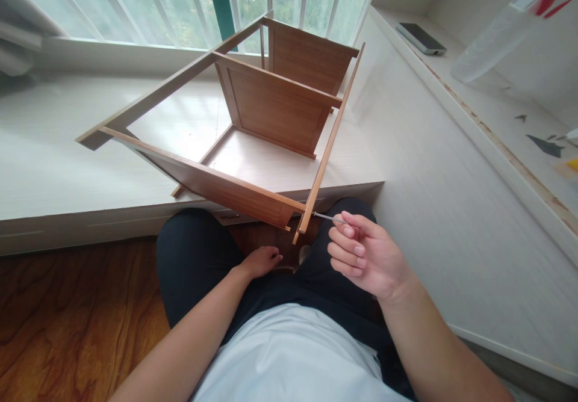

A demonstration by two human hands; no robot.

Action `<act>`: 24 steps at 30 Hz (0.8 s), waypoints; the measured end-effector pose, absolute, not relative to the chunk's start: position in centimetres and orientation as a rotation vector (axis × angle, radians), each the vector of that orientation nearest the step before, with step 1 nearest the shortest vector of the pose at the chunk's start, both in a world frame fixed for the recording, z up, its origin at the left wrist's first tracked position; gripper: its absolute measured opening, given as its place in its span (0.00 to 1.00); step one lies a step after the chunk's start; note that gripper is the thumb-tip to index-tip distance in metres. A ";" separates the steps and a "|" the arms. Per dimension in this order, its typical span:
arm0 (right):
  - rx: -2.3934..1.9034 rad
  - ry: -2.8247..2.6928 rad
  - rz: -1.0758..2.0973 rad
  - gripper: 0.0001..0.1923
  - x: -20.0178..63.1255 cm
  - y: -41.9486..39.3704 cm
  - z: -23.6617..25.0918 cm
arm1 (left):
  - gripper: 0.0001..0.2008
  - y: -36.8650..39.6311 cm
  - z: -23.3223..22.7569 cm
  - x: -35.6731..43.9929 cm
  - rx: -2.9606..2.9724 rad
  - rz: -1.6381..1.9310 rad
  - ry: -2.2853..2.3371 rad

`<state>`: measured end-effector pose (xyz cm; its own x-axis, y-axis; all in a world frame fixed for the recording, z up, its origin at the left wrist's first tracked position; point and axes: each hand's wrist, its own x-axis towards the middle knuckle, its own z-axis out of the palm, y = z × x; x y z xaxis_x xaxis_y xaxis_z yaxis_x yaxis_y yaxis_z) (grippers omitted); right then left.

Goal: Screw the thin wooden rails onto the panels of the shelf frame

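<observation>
A half-built brown wooden shelf unit (271, 104) lies tilted on the pale window platform (45, 173), its near corner hanging over my lap. My right hand (365, 254) pinches a thin metal hex key (327, 217) whose tip meets the side rail at that near corner. My left hand (261, 262) rests low between my knees, under the unit's near edge, fingers curled; what it touches is hidden. I sit facing the window in dark trousers and a pale shirt.
A window with white bars runs along the back. A phone (421, 38) and a clear plastic bag (506, 29) lie on the ledge at right, with small scraps (546, 145) further along. Brown wood floor (67, 318) lies at left.
</observation>
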<state>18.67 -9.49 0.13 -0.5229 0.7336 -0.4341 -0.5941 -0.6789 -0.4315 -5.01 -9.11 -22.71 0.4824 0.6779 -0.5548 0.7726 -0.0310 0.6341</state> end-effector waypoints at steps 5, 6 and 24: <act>-1.158 -0.895 1.697 0.18 19.0 -10.0 0.1 | 0.16 -9.1 -22.6 -5.0 1.755 -0.119 1.239; -1.270 -1.087 1.503 0.17 19.2 -10.1 0.1 | 0.16 -9.1 -22.6 -5.0 1.756 -0.118 1.237; -1.096 -2.013 0.201 0.06 21.0 -9.9 0.4 | 0.16 -9.1 -22.6 -5.0 1.729 -0.135 1.245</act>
